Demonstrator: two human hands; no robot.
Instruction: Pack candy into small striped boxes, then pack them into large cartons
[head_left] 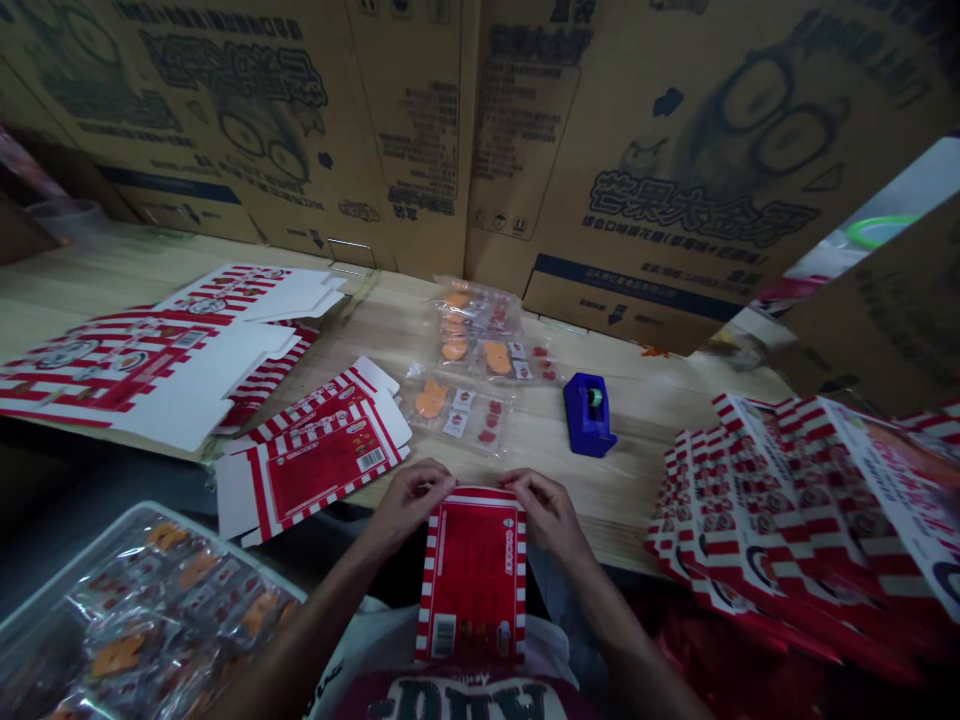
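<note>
A red box with a red-and-white striped border (474, 575) stands in front of my body at the table's near edge. My left hand (416, 500) pinches its top left corner. At the top right corner my right hand (546, 503) has its fingers closed on the box too. Just beyond my hands lie clear packets with orange and red pieces (457, 412). Flat striped cartons (330, 455) rest to the left of my left hand. Past my right hand, a blue tape dispenser (589, 415) sits on the table.
Large printed cardboard boxes (645, 150) wall off the table's back. More flat striped sheets (142, 360) lie at the left. A white-rimmed bin (142, 510) of packets is at the lower left. Filled-out rows of striped boxes (780, 500) stand at the right.
</note>
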